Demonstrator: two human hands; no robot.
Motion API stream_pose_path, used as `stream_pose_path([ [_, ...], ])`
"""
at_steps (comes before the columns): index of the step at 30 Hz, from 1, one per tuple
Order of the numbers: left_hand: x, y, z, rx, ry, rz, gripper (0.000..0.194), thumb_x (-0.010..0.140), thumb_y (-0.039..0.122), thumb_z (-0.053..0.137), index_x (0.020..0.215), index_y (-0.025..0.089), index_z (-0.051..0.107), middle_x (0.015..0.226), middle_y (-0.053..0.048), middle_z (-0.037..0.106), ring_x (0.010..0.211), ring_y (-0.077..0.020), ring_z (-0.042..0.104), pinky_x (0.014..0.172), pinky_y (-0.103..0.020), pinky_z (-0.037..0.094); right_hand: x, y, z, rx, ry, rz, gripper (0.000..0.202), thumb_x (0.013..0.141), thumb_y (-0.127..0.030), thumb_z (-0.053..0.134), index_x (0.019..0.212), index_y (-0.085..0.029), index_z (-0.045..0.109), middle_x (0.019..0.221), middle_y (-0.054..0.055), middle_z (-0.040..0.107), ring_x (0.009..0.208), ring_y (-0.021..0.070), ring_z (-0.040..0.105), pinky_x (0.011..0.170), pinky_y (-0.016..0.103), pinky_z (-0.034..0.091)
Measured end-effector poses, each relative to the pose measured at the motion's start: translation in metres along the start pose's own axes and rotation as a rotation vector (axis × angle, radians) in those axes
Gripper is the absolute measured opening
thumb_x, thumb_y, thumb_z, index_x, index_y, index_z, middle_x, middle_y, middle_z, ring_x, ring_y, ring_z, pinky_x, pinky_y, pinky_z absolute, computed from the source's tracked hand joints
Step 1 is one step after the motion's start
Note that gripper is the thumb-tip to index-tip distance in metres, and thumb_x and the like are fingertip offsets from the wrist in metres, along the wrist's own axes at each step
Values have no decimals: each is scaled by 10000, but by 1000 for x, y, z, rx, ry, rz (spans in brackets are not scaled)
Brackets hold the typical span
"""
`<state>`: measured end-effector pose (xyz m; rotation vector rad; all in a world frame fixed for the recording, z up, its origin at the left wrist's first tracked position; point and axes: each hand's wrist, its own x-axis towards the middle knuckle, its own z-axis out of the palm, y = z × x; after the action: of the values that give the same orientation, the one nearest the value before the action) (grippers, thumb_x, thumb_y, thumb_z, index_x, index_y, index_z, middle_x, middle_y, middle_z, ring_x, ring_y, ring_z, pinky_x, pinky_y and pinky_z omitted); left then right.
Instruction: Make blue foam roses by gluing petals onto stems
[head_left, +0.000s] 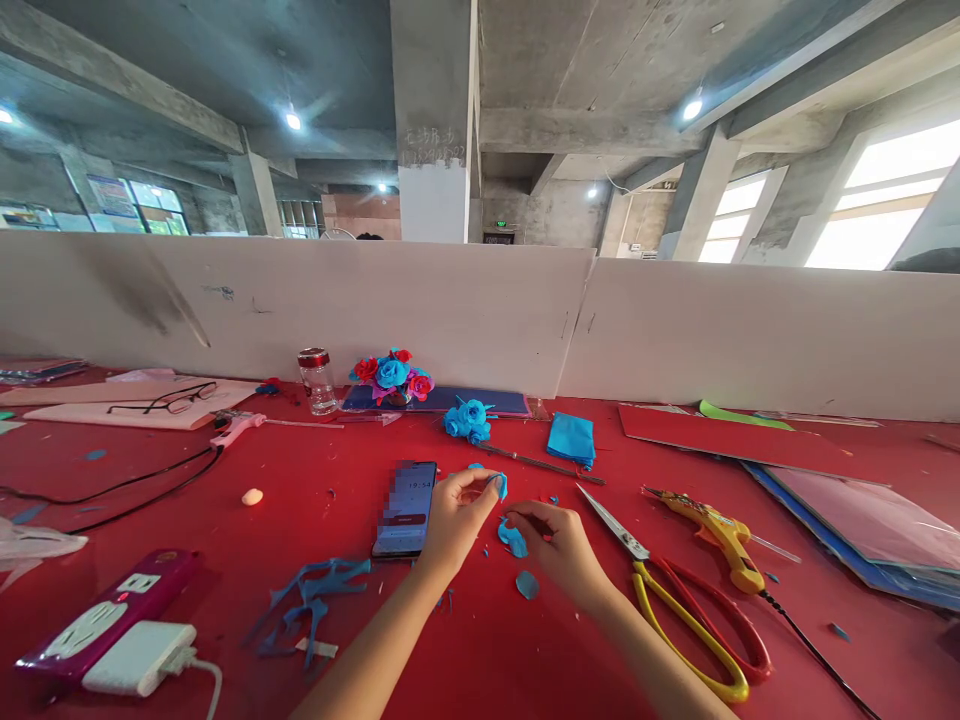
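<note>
My left hand [461, 512] pinches a small curled blue paper petal [502, 487] between thumb and fingertips, above the red table. Just to its right, my right hand [564, 548] has its fingers bent and drawn together; whether anything is between the tips I cannot make out. Close under those fingertips are blue petals [513, 538], and a rounder blue petal [527, 584] lies flat nearer to me. Beyond the hands rests a blue paper flower cluster [471, 420] with a thin brown stem [536, 463]. A stack of blue paper squares [571, 438] lies to its right.
Scissors [675, 590] and a yellow glue gun [716, 540] lie right; a phone [405, 510], blue scraps [319, 600] and a power strip [112, 620] left. Further back are a pink glue gun [236, 428], glasses [169, 398], a bottle [317, 385] and a bouquet [392, 375].
</note>
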<state>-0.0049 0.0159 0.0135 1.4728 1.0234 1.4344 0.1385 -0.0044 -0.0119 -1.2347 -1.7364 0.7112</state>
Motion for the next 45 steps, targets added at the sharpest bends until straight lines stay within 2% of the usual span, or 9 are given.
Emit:
stream_pose_path([
  [6, 3, 0, -1, 8, -24, -28, 180, 679, 318, 579, 680, 145, 626, 600, -9, 587, 556, -122, 515, 502, -206, 390, 0, 2, 1, -5, -10, -10, 267, 792, -334, 473, 765, -158, 672, 642, 29, 643, 552, 130, 534, 513, 229, 414],
  [10, 4, -4, -3, -23, -50, -24, 167, 695, 287, 564, 775, 148, 609, 579, 20, 530, 513, -96, 462, 484, -194, 362, 1, 0, 0, 59, -29, 12, 258, 780, -351, 493, 739, -162, 663, 627, 24, 640, 532, 123, 526, 505, 227, 404],
  [14, 1, -2, -5, -45, -108, 100, 173, 742, 256, 535, 899, 188, 555, 643, 30, 515, 563, -95, 478, 543, -196, 390, 2, -5, -3, 157, -88, 41, 259, 764, -370, 515, 690, -154, 637, 578, 10, 598, 479, 96, 458, 476, 218, 358],
  [18, 0, 4, -12, -9, -168, 202, 118, 787, 278, 502, 836, 182, 549, 694, 2, 523, 594, -105, 482, 568, -210, 400, 2, -12, -7, 207, -152, 51, 300, 753, -418, 519, 644, -153, 607, 495, -31, 481, 436, 76, 355, 442, 214, 285],
  [24, -2, 11, -18, 46, -256, 258, 143, 784, 226, 462, 825, 170, 587, 725, -23, 566, 639, -129, 511, 598, -230, 413, 0, -15, -8, 281, -197, 61, 330, 756, -451, 519, 634, -154, 596, 502, -40, 454, 442, 72, 318, 442, 214, 259],
  [28, -2, 9, -15, 150, -200, 288, 108, 787, 233, 486, 805, 177, 576, 727, -19, 579, 638, -124, 518, 605, -227, 420, -1, -15, -8, 272, -212, 42, 330, 772, -437, 510, 628, -152, 594, 497, -42, 431, 451, 72, 326, 444, 211, 264],
  [34, 1, 8, -15, 372, -129, 461, 71, 790, 208, 514, 796, 193, 583, 785, -13, 548, 683, -121, 501, 635, -237, 411, 0, -10, -7, 254, -195, 24, 324, 775, -439, 514, 653, -152, 603, 524, -24, 489, 452, 71, 339, 446, 209, 278],
  [40, -1, 9, -17, 456, -106, 537, 161, 799, 175, 488, 909, 230, 592, 963, -43, 519, 907, -166, 519, 822, -316, 423, 0, -6, -8, 215, -168, -4, 276, 794, -382, 507, 689, -159, 631, 567, -9, 543, 464, 77, 355, 455, 212, 285],
  [45, -2, 9, -16, 485, -122, 558, 147, 803, 170, 475, 884, 224, 584, 984, -45, 511, 931, -169, 516, 836, -318, 420, 2, -8, -11, 184, -131, -27, 248, 797, -333, 507, 671, -161, 633, 572, -4, 566, 469, 78, 376, 460, 211, 301],
])
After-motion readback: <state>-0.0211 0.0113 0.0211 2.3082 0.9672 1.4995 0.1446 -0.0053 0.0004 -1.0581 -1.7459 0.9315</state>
